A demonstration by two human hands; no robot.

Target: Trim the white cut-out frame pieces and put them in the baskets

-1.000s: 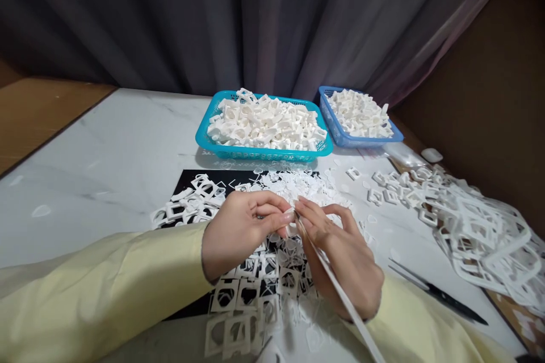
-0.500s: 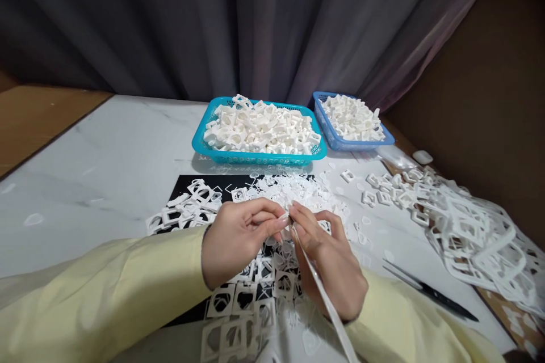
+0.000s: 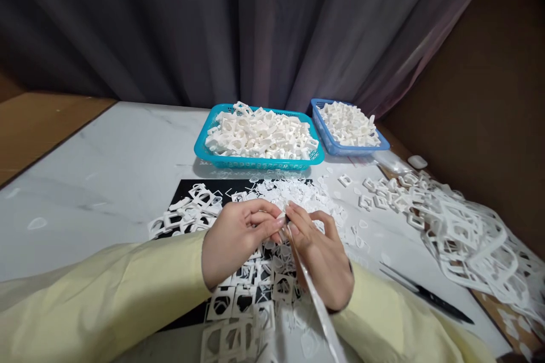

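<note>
The thin white tool (image 3: 313, 295) in my right hand (image 3: 321, 258) runs its long axis from about 11 o'clock, where its tip meets my fingertips, down to 5 o'clock at the bottom edge. My left hand (image 3: 236, 241) curls in from 9 o'clock, thumb and forefinger pinching a tiny white piece (image 3: 281, 217) at that tip; my right hand grips the tool pen-fashion. Both hands hover over the black mat (image 3: 187, 190) strewn with white square frames (image 3: 238, 298). At 12 o'clock stand two baskets: one turquoise basket (image 3: 204, 150) and one blue basket (image 3: 378, 144), each heaped with white parts. One black-handled tool (image 3: 430, 296) lies at 4 o'clock; tangled frame strips (image 3: 472, 238) pile at 3 o'clock.
</note>
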